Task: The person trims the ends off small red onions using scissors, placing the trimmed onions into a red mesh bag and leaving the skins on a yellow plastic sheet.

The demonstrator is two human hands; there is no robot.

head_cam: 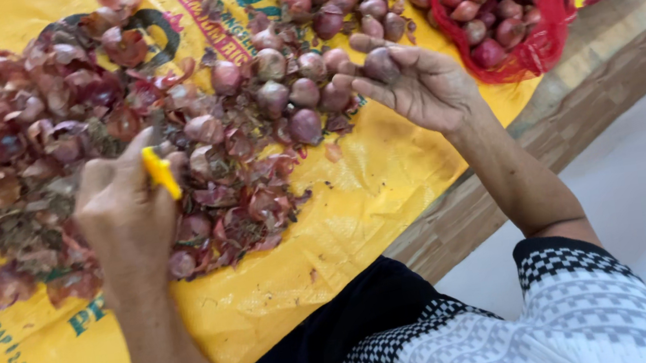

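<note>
Gripped between the fingers and thumb of the right hand (419, 79), one small red onion (381, 63) was held palm-up above the sheet, the fingers curled loosely around it rather than clamped, which left its upper surface exposed. The left hand (123, 210) was closed around a yellow-handled tool (161, 172); only the handle showed, so its working end could not be identified. That hand rested low, just beside the waste pile, a position that would let trimmings fall straight onto it.

Surroundings, in descending order of size:

1. A yellow woven sheet (287, 292) with printed lettering covered the work surface and carried everything below. It served as a catch layer over the wooden floor strip (504, 184).
2. A heap of loose, dry onion skins (17, 161) occupied the left half of the sheet, touching the left hand on its far side.
3. A red mesh sack (550, 22) lay at the upper right, open and partly filled with onions, well within reach of the right hand.
4. A cluster of loose onions (303, 85) sat between the skins and the sack, directly under and beside the held onion.

Obstructions: scattered skins overlapped the loose onions at the boundary, partly hiding some of them.
</note>
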